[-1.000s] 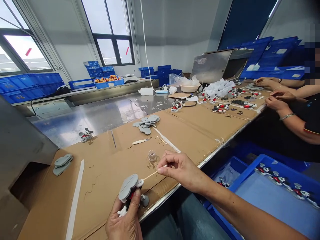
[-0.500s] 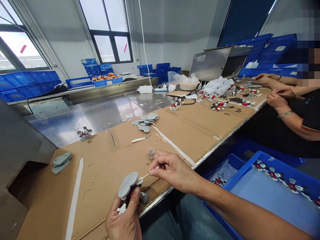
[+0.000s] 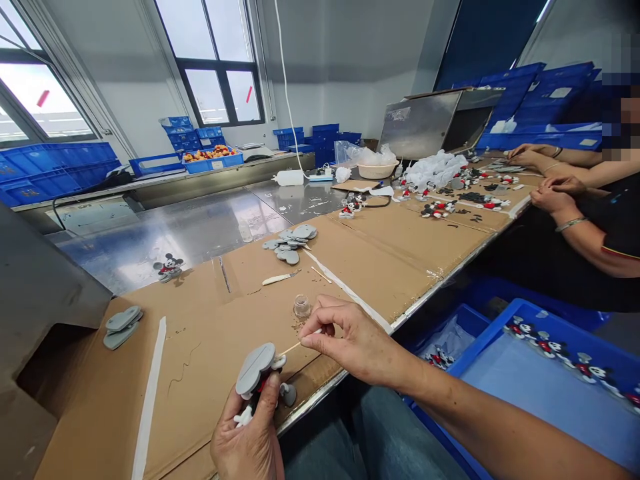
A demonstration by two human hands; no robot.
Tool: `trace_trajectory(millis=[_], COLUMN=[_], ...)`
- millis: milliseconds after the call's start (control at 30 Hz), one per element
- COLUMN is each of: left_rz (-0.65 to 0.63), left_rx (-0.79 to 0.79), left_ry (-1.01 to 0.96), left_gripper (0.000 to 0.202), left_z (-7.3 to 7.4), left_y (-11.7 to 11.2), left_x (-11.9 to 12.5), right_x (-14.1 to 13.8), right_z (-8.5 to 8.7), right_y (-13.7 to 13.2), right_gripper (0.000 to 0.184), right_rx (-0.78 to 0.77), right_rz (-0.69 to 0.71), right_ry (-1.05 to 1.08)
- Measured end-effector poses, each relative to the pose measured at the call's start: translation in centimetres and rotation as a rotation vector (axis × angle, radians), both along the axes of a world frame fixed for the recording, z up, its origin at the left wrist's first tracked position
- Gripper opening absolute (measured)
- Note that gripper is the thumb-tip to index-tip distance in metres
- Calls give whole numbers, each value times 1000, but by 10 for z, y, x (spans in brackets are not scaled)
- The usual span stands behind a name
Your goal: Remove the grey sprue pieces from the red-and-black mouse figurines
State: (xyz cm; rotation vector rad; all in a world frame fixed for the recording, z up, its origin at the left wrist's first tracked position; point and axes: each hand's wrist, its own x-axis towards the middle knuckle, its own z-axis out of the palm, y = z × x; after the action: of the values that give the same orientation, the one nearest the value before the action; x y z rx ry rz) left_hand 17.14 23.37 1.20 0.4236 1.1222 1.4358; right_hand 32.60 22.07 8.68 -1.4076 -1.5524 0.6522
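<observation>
My left hand point(image 3: 249, 440) grips a grey rubber mouse figure point(image 3: 257, 373) near the front edge of the cardboard-covered table point(image 3: 390, 257). My right hand point(image 3: 350, 341) pinches a thin wooden stick point(image 3: 299, 343), and the stick's tip touches the figure's upper right side. A small clear glass jar point(image 3: 302, 307) stands on the cardboard just behind my right hand. A pile of grey figure pieces point(image 3: 290, 243) lies farther back in the middle.
Grey pieces point(image 3: 121, 325) lie at the left, a painted mouse figure point(image 3: 170, 267) on the steel tabletop. A blue bin point(image 3: 545, 373) with painted figures sits at lower right. Another person's hands point(image 3: 550, 193) work at the far right among more figures. Blue crates point(image 3: 55, 170) line the back.
My right hand moved left and brought the stick's tip against the grey figure. The left hand kept holding the figure in nearly the same spot.
</observation>
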Motion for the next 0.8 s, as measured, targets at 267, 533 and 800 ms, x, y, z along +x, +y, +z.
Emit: trace_trajectory(millis=[267, 533, 800], left_rz=[-25, -35, 5], left_rx=[22, -3, -74], left_ry=[4, 19, 142], left_gripper=[56, 56, 52], left_z=[-3, -10, -27], left_y=[2, 5, 14], left_x=[-1, -4, -15], right_x=[3, 11, 39], right_z=[2, 4, -13], right_y=[-3, -4, 28], right_gripper=[15, 12, 14], right_rx=[10, 102, 132], right_rz=[-5, -89, -304], right_ry=[-84, -84, -220])
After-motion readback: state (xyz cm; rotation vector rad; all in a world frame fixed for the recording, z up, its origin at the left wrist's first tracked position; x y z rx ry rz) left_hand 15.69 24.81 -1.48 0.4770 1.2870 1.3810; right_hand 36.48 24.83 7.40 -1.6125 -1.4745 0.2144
